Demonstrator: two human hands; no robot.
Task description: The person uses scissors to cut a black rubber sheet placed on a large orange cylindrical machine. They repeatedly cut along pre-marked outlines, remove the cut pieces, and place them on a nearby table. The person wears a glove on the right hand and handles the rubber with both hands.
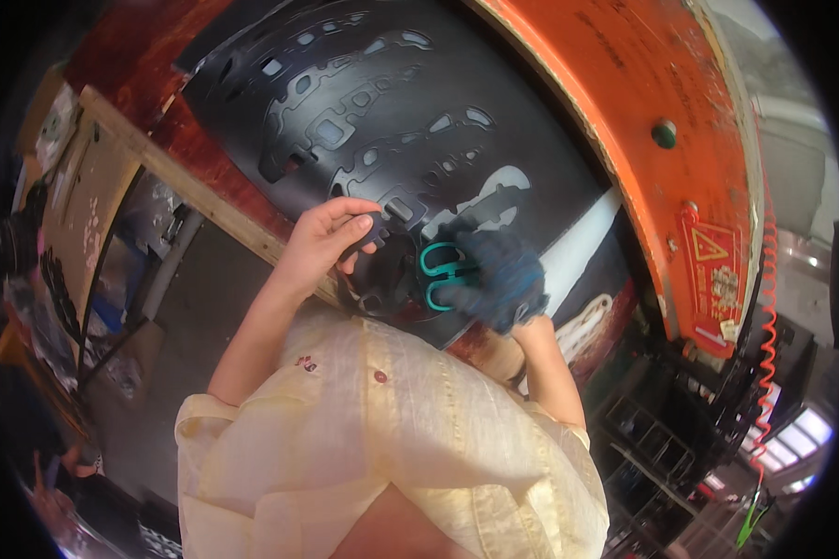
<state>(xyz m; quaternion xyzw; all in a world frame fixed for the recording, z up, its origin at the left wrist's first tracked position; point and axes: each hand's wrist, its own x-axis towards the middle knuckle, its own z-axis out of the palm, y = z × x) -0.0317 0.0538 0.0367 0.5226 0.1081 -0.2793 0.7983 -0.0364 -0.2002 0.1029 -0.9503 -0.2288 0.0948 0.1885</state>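
Observation:
My left hand [329, 233], bare, is closed with thumb and fingers on a dark flat piece [360, 238] near the front edge of a black sheet [494, 102] that has rounded shapes cut in it. My right hand [502, 279] wears a dark blue-grey glove, somewhat smeared by motion, and is closed on scissors. The teal handle loops of the scissors [427, 264] stick out to the left of the glove; their blades are hidden. Just beyond the glove, a pale opening [503, 179] shows in the sheet.
A large orange machine beam [615, 84] with a warning label arches over the right side. White material [578, 256] lies right of the glove. A wooden rail [177, 177] runs along the left. A red coiled hose [769, 345] hangs at far right. Part of another person's hand [82, 463] shows at lower left.

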